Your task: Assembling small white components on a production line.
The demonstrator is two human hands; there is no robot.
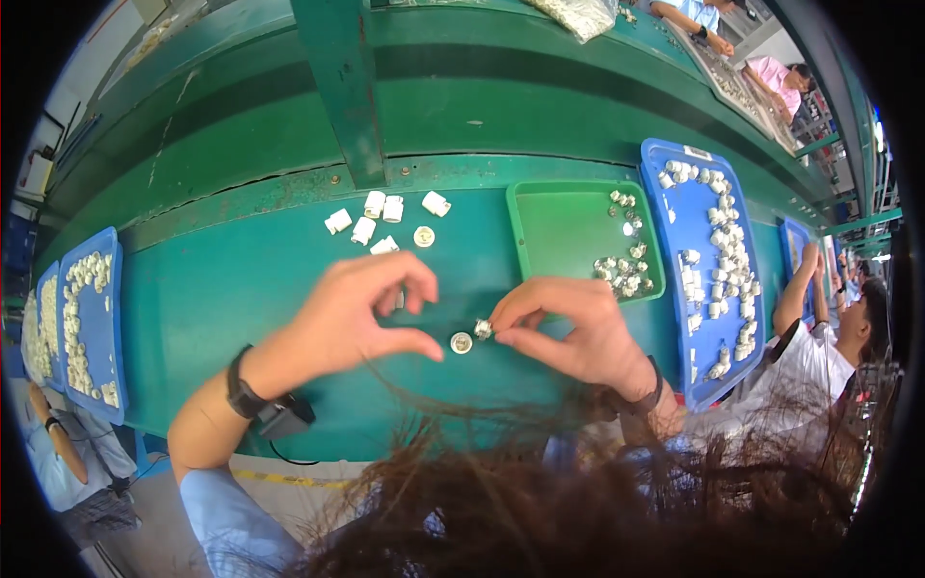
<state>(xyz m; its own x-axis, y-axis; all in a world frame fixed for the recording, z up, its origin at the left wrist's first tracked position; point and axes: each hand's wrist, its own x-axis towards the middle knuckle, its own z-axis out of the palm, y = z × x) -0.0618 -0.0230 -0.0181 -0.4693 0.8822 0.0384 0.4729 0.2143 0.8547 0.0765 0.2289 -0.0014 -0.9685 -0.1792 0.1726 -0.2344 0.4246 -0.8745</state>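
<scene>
Between thumb and index finger, my right hand (pixel 568 328) pinches a small silvery metal fitting (pixel 483 329). Just left of that fitting, a white round socket piece (pixel 462 343) stands on the green tabletop (pixel 193 337), its open face up. My left hand (pixel 371 313) hovers to the left of it, thumb and fingers spread in a curve with nothing between them. Beyond my left hand lies a loose group of white cylindrical socket pieces (pixel 393 208). One round piece (pixel 424 237) there shows its face upward. Part of the group is hidden by my left hand.
A green tray (pixel 559 231) with several metal fittings (pixel 631 279) sits right of centre. Next to it, a blue tray (pixel 674 260) holds many white pieces. More blue trays (pixel 118 318) stand at far left. A green upright post (pixel 337 96) rises behind. Other people work around the bench.
</scene>
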